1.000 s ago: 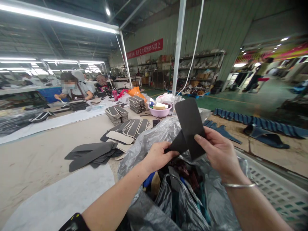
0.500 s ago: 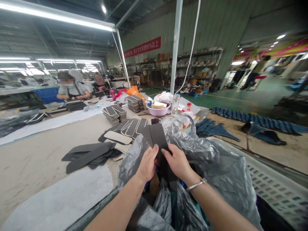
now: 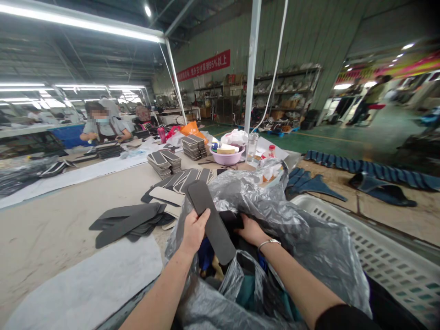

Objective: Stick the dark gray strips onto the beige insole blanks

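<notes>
My left hand [image 3: 195, 229] is closed on a dark grey strip with rounded ends [image 3: 211, 224], thumb on its upper face, tilted above an open grey plastic bag [image 3: 309, 247]. Just inside the bag's mouth, my right hand [image 3: 252, 230] is closed on a black piece [image 3: 229, 221]; its fingertips are partly hidden. Beneath both hands, dark, blue and teal pieces lie in the bag. Left of the bag, a loose pile of dark grey strips [image 3: 129, 222] rests on the table [image 3: 51, 238]. Behind it are beige-backed pieces [image 3: 168, 196].
Stacks of light-edged panels [image 3: 164, 162] stand farther back, near a pink basin [image 3: 227, 158] and a clear glass [image 3: 252, 145]. A white perforated crate [image 3: 385, 256] is at right, with denim pieces [image 3: 312, 183] beyond. A co-worker [image 3: 105, 123] sits across the table.
The two overlapping dark strips held between both hands are now apart. My left hand holds one strip to the left; my right hand has moved lower into the bag with a black piece.
</notes>
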The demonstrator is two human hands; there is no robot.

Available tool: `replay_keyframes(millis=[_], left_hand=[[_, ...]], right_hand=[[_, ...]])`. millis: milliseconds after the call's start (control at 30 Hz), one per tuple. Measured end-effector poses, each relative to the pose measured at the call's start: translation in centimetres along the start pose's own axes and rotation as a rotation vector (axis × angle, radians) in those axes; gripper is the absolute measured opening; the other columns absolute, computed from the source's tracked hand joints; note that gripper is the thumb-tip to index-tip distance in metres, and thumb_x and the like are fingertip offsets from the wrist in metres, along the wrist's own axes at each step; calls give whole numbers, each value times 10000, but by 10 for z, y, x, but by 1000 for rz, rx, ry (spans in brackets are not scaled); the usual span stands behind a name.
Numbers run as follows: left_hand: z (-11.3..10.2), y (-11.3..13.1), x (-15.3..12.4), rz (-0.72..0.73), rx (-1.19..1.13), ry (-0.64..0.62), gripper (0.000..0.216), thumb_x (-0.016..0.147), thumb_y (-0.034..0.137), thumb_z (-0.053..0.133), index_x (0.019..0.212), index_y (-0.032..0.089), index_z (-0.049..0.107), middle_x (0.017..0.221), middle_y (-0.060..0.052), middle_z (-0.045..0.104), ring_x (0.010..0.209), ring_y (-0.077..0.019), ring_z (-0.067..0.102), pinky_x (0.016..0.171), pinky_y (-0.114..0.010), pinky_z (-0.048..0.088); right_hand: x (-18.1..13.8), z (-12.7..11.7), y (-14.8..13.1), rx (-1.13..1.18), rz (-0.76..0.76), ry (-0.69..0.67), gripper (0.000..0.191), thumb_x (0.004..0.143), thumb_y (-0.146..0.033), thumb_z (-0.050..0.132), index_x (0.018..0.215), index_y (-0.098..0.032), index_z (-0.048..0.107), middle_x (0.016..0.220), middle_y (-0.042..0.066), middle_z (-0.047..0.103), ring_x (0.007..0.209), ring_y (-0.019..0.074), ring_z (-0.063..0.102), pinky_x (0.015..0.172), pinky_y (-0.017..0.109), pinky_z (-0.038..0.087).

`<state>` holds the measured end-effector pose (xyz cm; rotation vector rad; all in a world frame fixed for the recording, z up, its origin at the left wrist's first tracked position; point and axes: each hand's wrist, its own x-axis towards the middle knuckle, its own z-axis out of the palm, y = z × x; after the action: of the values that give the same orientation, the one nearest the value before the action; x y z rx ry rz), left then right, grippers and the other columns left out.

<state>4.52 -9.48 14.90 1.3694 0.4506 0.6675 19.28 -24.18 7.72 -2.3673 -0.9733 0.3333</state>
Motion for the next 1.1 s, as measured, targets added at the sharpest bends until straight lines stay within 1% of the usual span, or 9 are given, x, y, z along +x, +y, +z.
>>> replay_keyframes(millis=[67,167,233,400,500,667,800,967,1100], left_hand=[[-5,3,2,-4,88,-37,337,726,360,637,950,107,649,968,-80,666,848,-210,601,743,-286,480],[-12,7,4,4,183,-73,317,737,371,618,925,119,662,917,-79,676,807,-211,603,707,-279,479],[-14,9,4,28,201,-68,305,740,369,612,919,128,665,912,-80,677,799,-214,604,707,-283,478],[-5,6,4,93,239,-71,288,766,359,578,927,134,656,942,-77,675,869,-221,594,810,-306,446],[7,7,2,146,299,-40,285,755,342,591,941,136,653,964,-65,669,940,-226,566,899,-326,394],[24,13,-8,29,34,-119,285,731,335,623,934,139,659,988,-62,666,1066,-239,526,958,-339,374],[34,13,-17,-59,-75,-166,337,689,392,668,946,173,665,962,-75,675,1089,-263,524,945,-382,410],[52,14,-25,-172,-286,-253,440,760,437,593,1087,141,604,1013,-103,665,1034,-260,572,921,-406,433],[53,18,-29,-202,-417,-271,433,689,340,686,1070,152,605,1021,-87,663,948,-254,611,868,-370,469]], right_hand=[[1,2,-1,23,-6,9,432,686,-276,619,1078,-110,554,916,109,656,823,212,604,721,288,433],[-4,-15,-6,42,-35,46,176,766,-316,534,804,-159,602,755,54,644,711,176,582,674,273,418],[-10,-36,-11,108,-65,127,232,803,-372,482,757,-170,586,711,36,626,671,166,563,645,272,415],[-26,-89,-27,524,-147,467,314,793,-456,494,911,-175,570,788,18,630,693,155,553,624,264,446],[-29,-108,-39,769,-148,446,345,766,-453,538,984,-186,558,818,17,639,721,158,573,651,277,472],[-36,-119,-63,1138,-89,321,386,758,-451,548,1038,-187,544,880,41,658,723,163,610,647,293,500],[-41,-105,-77,1112,-17,124,376,758,-493,535,999,-206,557,749,-1,658,599,154,596,577,294,498],[-34,-74,-87,707,-110,237,358,806,-492,459,824,-176,628,725,-1,641,704,161,581,670,282,472],[-46,-78,-98,578,-192,259,364,833,-472,425,925,-192,639,873,27,650,831,186,576,751,298,452]])
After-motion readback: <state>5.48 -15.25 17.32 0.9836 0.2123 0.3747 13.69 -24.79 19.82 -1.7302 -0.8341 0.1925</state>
